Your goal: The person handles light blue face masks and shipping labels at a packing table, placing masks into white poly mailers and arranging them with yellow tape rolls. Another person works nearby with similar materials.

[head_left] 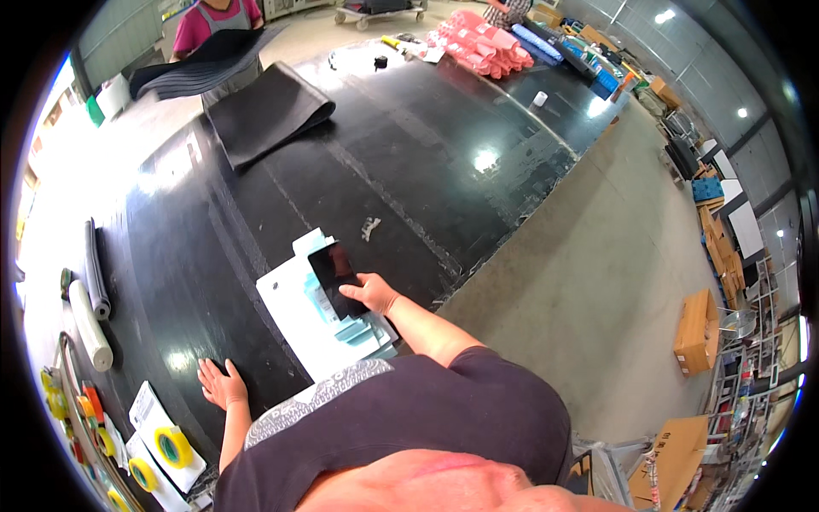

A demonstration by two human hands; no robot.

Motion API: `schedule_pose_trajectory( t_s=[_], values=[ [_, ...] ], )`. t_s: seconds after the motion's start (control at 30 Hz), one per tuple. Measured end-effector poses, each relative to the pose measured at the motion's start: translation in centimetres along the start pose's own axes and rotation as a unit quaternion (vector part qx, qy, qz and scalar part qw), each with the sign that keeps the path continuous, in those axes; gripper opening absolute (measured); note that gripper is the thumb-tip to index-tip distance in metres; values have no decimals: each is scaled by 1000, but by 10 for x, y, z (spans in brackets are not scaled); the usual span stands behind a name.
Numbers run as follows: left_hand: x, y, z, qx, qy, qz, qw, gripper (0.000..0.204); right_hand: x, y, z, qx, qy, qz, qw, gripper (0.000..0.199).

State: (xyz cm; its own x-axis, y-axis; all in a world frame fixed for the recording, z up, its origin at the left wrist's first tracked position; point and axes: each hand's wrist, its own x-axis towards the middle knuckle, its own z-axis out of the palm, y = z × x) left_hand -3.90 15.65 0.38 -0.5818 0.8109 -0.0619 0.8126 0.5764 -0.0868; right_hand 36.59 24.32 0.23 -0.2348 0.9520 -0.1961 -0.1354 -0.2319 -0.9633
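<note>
My right hand (372, 294) grips a dark smartphone (333, 266) by its right side, thumb over its face. Beneath the phone are light blue slips (309, 244), some fanned out, on white sheets of paper (286, 299). My left hand (223, 386) lies flat on the black tabletop (205, 282), fingers spread and holding nothing. A small crumpled pale scrap (369, 228) sits just beyond the phone.
Tape rolls (173, 446) rest on papers at the near left, beside a white roll (90, 324). Across the table, a person handles a dark mat (205, 64); another mat (269, 115) lies there. Pink bundles (480, 44) are piled at the far end. Cardboard boxes (695, 333) stand right.
</note>
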Motion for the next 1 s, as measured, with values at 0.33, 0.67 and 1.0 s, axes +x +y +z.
schedule_pose_trajectory(
  t_s=[0.33,0.67,1.0],
  values=[
    [-2,26,-11,-107,8,75,991,58,-34,-27,11,114,26,20,993,41],
    [-95,111,-53,-771,-486,75,404,50,-103,-47,4,265,23,5,964,38],
    [-110,123,-37,-683,-434,113,576,35,-125,-36,-2,185,72,-18,980,42]
  ],
)
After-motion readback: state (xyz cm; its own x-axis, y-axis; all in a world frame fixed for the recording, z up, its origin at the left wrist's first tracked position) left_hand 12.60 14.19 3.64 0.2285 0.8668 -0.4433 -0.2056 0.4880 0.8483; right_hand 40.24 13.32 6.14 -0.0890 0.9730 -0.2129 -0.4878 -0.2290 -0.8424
